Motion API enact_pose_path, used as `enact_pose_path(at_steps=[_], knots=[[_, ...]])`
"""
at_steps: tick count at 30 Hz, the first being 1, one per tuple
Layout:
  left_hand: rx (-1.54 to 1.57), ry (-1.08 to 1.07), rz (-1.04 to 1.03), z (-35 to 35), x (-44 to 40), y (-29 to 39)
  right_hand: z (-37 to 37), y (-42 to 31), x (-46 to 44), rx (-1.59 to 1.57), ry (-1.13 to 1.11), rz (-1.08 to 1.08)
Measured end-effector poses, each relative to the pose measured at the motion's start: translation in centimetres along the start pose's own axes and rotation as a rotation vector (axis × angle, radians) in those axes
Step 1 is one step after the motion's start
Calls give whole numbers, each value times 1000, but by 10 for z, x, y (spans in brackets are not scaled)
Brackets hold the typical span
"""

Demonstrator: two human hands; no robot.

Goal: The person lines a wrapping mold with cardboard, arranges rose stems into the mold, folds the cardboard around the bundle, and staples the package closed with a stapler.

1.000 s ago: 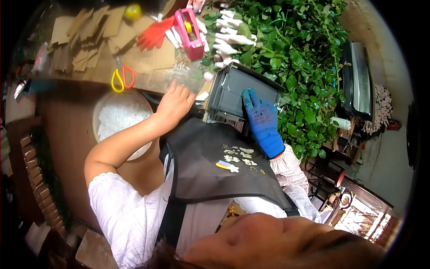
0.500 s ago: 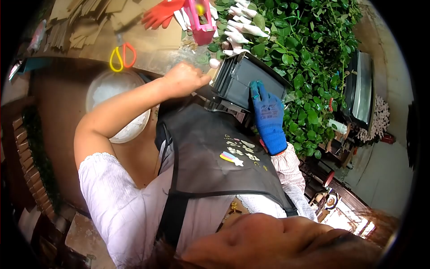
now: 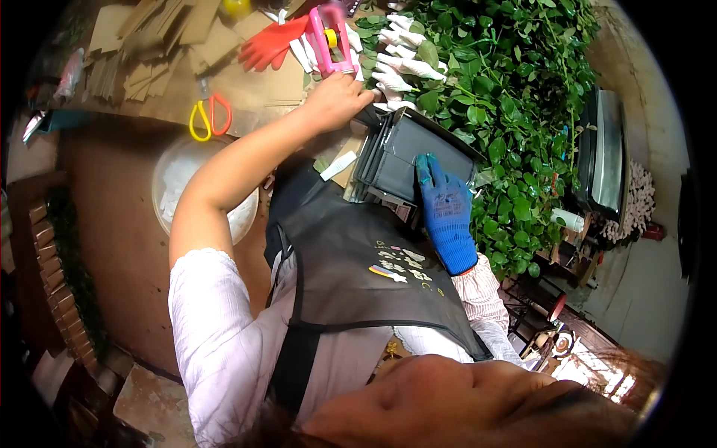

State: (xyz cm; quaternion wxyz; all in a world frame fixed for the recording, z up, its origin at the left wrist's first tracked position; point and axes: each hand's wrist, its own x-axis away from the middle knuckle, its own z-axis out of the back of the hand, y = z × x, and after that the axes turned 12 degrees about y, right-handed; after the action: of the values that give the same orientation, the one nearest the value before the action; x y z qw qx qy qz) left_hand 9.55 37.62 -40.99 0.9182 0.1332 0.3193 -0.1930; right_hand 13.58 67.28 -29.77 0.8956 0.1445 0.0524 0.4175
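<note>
My left hand (image 3: 340,101) is bare, its fingers curled closed at the near end of a pink tape dispenser (image 3: 323,46) with a yellow core. Whatever lies in the fingertips is hidden. A dark grey box-like holder (image 3: 407,157) with layered edges sits at the table's edge, just below this hand. On its flat grey face rests my right hand (image 3: 447,201), in a blue glove with teal fingertips, two fingers stretched out; the thumb is out of sight. Flower heads in white sleeves (image 3: 399,63) lie beyond the holder, beside leafy green stems (image 3: 500,97).
Red-and-yellow-handled scissors (image 3: 211,119) lie at the table edge, near a red glove (image 3: 275,43) and brown cardboard pieces (image 3: 160,45). Below stands a round white tub (image 3: 243,216). To the right are a black container (image 3: 603,149) and a pale bundle (image 3: 635,194).
My left hand has moved up and right to the tape dispenser, which now tilts differently. A white strip shows beside the holder. My right hand stays on the grey face.
</note>
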Motion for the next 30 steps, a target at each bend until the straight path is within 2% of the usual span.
enact_pose_path(at_steps=[3,5,7,9,11,12,14,15,17,19,20,21,22,23,24,25,27,29,30], knots=[[-54,-327,141,0,-6,-2,0,0,1,-14,6,-12],[-76,-147,54,-17,12,-8,-4,1,3,-70,50,-21],[-77,-243,138,1,11,9,-8,8,7,-171,120,-32],[-139,-21,89,5,27,19,0,15,16,-338,238,-41],[-182,-101,221,36,37,35,8,17,22,-508,330,-61],[-123,-122,358,47,44,43,10,16,24,-596,364,-77],[331,-362,870,81,36,62,14,2,29,-824,399,-142],[433,-265,872,85,40,76,23,-9,26,-935,286,-189],[835,-242,923,110,15,112,39,-27,15,-1205,124,-211],[875,-367,488,112,3,135,29,-41,9,-1345,188,-121],[884,-230,407,110,-7,146,23,-44,6,-1440,372,-146],[845,-162,316,108,-17,147,21,-37,24,-1343,200,-304],[800,-91,229,105,-27,149,22,-25,30,-1304,322,-327],[709,-95,138,99,-40,139,24,-14,37,-1262,440,-353],[636,-171,92,98,-60,134,24,-4,47,-1318,423,-486],[576,-224,-55,82,-69,125,22,6,58,-1370,405,-620],[664,-368,-82,51,-79,116,8,25,84,-1406,383,-777],[664,-275,-244,23,-91,113,-21,39,109,-1215,237,-927],[675,-298,-263,14,-94,115,-36,39,113,-1337,283,-966]])
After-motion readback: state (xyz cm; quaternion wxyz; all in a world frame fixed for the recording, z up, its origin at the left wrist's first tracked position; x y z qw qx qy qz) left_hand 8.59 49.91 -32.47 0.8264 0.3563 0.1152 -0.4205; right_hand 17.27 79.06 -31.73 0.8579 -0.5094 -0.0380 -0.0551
